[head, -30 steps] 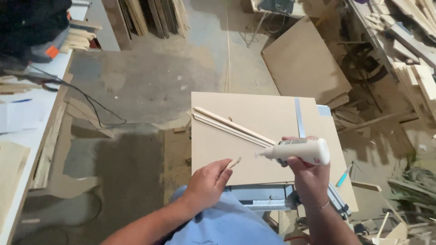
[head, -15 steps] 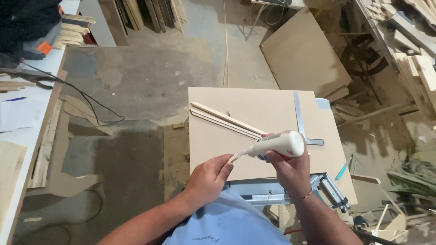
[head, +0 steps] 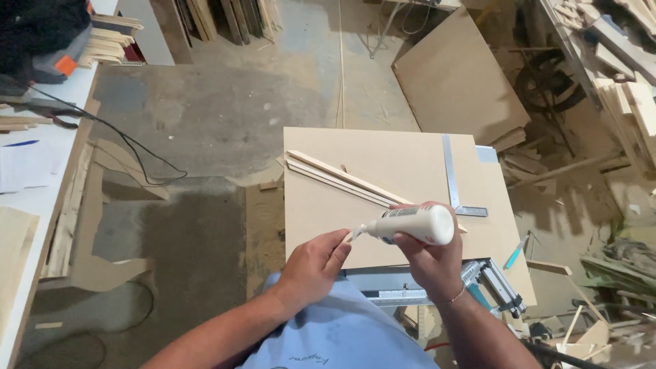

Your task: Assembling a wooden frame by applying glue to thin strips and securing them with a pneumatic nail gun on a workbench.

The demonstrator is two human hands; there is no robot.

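My right hand (head: 429,257) grips a white glue bottle (head: 413,224), held sideways with its nozzle pointing left. The nozzle meets the tip of a small wooden piece pinched in my left hand (head: 313,268); most of that piece is hidden by my fingers. Both hands hover over the near edge of a square brown board (head: 403,164) used as a work surface. On the board lie several thin wooden strips (head: 338,179), running diagonally, and a metal square ruler (head: 456,184) near the right side.
A nail gun (head: 493,281) and a metal rail sit under the board's near right edge. A white bench (head: 34,178) with papers and a cable is at left. Board offcuts (head: 454,75) and scrap wood clutter the floor at right.
My right hand brought the glue bottle left and tilted its nozzle down to the wooden piece. My left hand rose slightly to meet it.
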